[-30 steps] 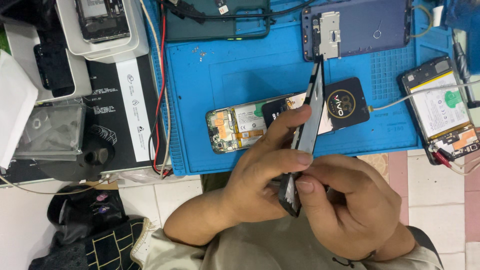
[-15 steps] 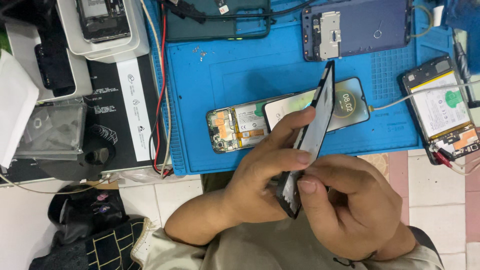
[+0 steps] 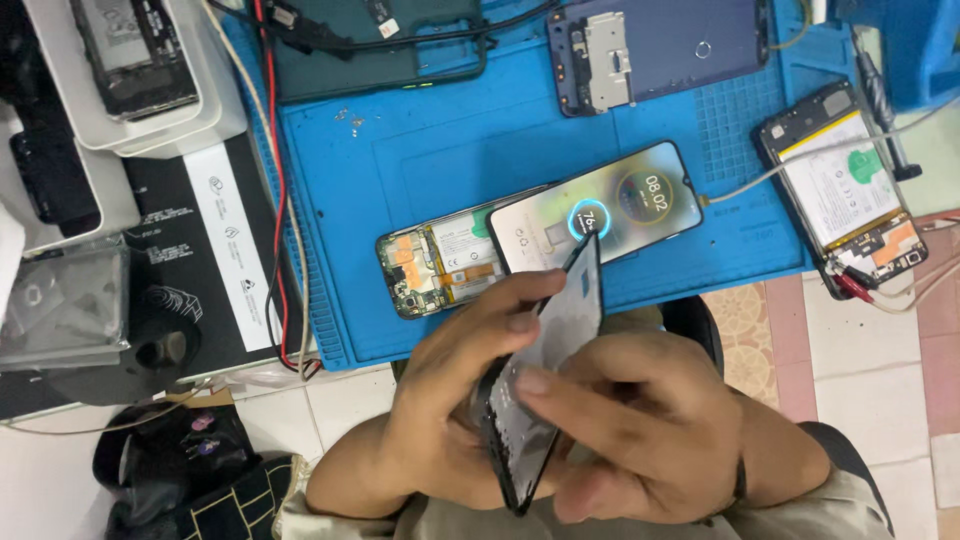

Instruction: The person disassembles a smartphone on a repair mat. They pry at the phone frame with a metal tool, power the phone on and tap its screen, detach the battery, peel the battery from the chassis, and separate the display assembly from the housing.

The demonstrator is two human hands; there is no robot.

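Head view: left hand (image 3: 455, 400) and right hand (image 3: 650, 440) pinch a thin black glass phone screen panel (image 3: 545, 375) edgewise; twisting could crack it over the lit phone (image 3: 600, 215) at twelve o'clock.

1. A black-framed phone screen panel (image 3: 545, 385), its glass glinting grey-white, is held between the left hand (image 3: 455, 390) and the right hand (image 3: 640, 430).
2. A bright blue work mat (image 3: 480, 140), embossed with a fine grid at one corner, is seen beneath.
3. A lit phone (image 3: 600, 215) is shown in pale grey-green with a blue ring and a dark dial.
4. An opened phone (image 3: 430, 262) is marked by orange and green parts on black.
5. A dark blue back cover (image 3: 660, 45) carries a silver plate.
6. A white battery with a green mark sits in a second opened phone (image 3: 840, 195).
7. Red and cream cables (image 3: 280, 200) are laid along the mat's edge.
8. White floor tiles (image 3: 870, 330), some pink-edged, are visible.
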